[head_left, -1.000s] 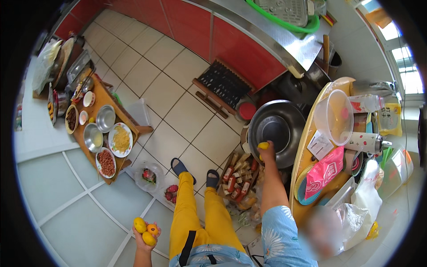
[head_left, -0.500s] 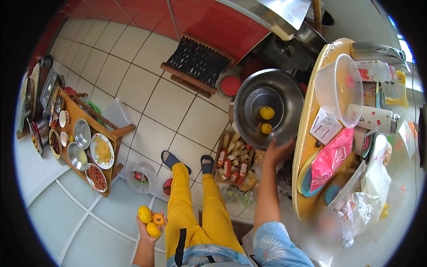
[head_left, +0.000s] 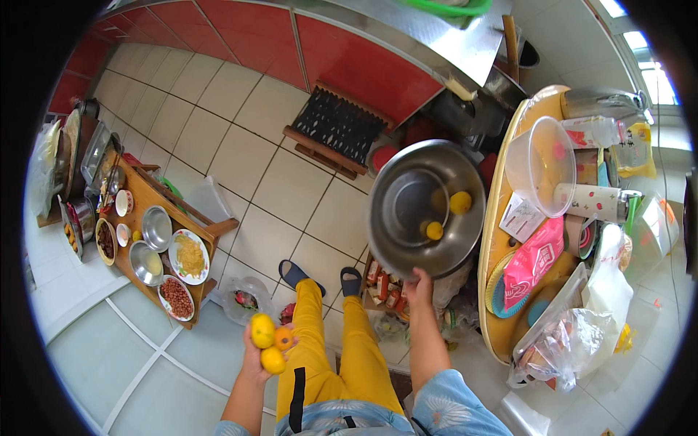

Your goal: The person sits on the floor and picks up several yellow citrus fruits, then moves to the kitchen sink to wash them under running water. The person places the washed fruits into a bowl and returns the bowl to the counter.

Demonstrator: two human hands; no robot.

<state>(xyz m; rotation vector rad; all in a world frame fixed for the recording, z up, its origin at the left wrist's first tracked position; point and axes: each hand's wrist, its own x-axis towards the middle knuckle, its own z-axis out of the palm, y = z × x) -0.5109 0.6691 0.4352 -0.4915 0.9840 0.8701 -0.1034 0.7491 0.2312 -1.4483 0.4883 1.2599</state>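
Note:
Three yellow-orange citrus fruits (head_left: 262,331) are cupped in my left hand (head_left: 254,360), which is raised beside my left leg. My right hand (head_left: 419,291) has hold of the near rim of a large stainless steel basin (head_left: 387,243), thumb at the edge; the fingers beneath are hidden. Inside the basin lie a bigger yellow citrus fruit (head_left: 459,203), against the right wall, and a smaller one (head_left: 434,230) lower down. Below the basin, a box with red-topped packets (head_left: 385,287) is partly covered.
To the right stands a wooden table (head_left: 509,167) crowded with a clear plastic tub (head_left: 542,167), a pink bag (head_left: 534,261) and other packages. On the left, a wooden rack (head_left: 209,230) bears several bowls and plates of food. A low stool (head_left: 334,131) stands ahead by the red cabinets.
My right hand has come to the basin's near rim, and the basin has shifted toward me and tilted. The fruits inside have rolled. My left hand, with its fruits, has moved right and up.

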